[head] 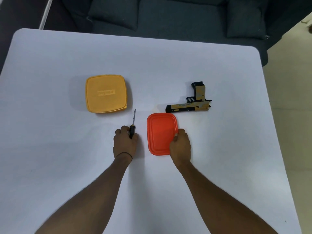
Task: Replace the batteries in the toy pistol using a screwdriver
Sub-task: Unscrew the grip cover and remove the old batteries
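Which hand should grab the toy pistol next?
Right. The right hand touches only the orange lid just below the toy pistol; the left hand already grips the screwdriver.

The left hand [125, 142] is covering the lower handle of the screwdriver [132, 124]. The right hand [180, 146] is hiding a corner of the red lid [160, 134]. Raised lettering on the yellow lid [106, 93] is staying unreadable. The frame's bottom edge is cutting off both forearms.

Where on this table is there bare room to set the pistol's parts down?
Bare table beyond the yellow box and toy pistol, and wide strips outside both forearms. Crowded at the centre: screwdriver in the left hand, orange lid under the right hand.
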